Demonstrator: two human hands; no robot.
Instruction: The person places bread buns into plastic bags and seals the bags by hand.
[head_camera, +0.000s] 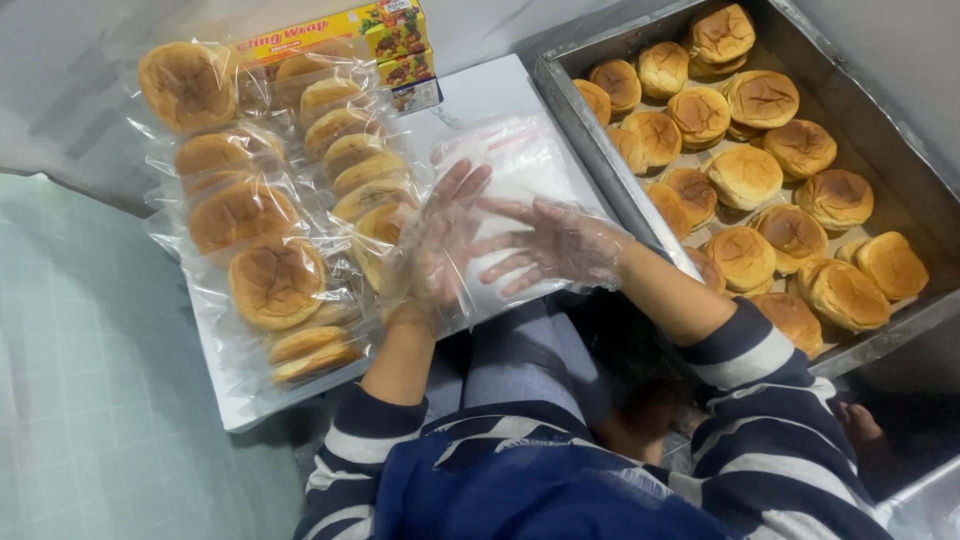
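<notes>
My left grip (437, 240) and right grip (545, 243), both gloved, spread open on the clear bag (520, 165). They clasp nothing. Bagged buns (275, 282) lie left; tray (590, 120) right.

A metal tray (590, 150) of loose buns (745, 175) beside a cling-film box (390, 45).

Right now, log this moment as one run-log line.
left hand: gloved, open, on clear bags | right hand: gloved, open, over clear bags | bagged buns: left on white board | loose buns: metal tray, right
</notes>
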